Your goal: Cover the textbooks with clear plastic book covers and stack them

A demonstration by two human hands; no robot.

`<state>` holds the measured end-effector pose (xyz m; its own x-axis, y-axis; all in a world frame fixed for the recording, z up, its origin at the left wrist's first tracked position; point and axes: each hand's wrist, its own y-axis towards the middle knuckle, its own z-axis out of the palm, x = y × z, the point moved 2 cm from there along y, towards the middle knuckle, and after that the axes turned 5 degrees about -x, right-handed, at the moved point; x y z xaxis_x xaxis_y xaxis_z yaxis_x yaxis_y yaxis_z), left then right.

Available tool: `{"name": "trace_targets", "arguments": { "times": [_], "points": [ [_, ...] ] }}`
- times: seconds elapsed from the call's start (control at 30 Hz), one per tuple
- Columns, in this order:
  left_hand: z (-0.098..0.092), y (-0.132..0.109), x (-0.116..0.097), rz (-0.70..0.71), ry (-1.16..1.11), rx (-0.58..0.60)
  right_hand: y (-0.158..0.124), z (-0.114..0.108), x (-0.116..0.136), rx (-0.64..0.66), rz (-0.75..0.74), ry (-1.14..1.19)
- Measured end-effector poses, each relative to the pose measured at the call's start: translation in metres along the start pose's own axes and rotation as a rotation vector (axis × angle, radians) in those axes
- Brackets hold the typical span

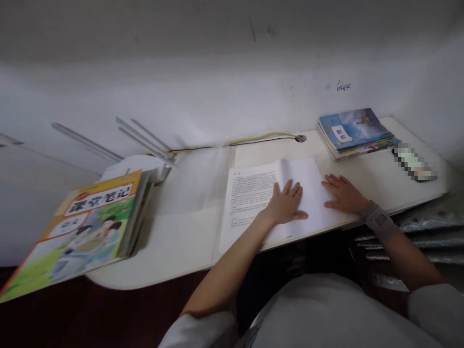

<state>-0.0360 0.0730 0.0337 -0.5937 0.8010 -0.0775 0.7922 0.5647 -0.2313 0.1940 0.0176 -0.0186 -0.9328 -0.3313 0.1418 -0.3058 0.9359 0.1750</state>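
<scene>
An open book (250, 193) lies near the desk's front edge, with printed text on its left page and a blank right page (311, 193). Across the inner part of the blank page, close to the fold, my left hand (287, 202) rests with its fingers spread. My right hand (344, 194) is at the right edge of that page, fingers apart and pointing left, and it holds nothing. A grey watch band sits on the right wrist.
Left on the white desk (181, 232) is a book stack topped by a colourful workbook (97, 222). At the back right lie more books (355, 128) and a blurred-out phone (415, 163). Yellow and black cables (253, 140) run along the wall into a desk hole (300, 138).
</scene>
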Motion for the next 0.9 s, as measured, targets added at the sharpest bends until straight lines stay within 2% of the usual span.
{"name": "trace_targets", "arguments": {
  "times": [0.13, 0.43, 0.67, 0.9],
  "points": [
    [0.003, 0.001, -0.002, 0.041, -0.016, 0.027, 0.000, -0.001, 0.000, 0.019, 0.004, 0.003],
    [0.008, 0.014, -0.009, -0.008, -0.064, -0.017, 0.000, -0.001, 0.001, 0.040, 0.020, -0.005],
    [0.005, 0.009, -0.008, 0.077, -0.056, 0.004, 0.001, 0.000, 0.002, 0.031, 0.022, -0.013],
    [0.011, 0.020, -0.012, 0.023, -0.084, -0.029, 0.000, 0.001, -0.001, 0.007, 0.001, 0.017]
  ]
}}
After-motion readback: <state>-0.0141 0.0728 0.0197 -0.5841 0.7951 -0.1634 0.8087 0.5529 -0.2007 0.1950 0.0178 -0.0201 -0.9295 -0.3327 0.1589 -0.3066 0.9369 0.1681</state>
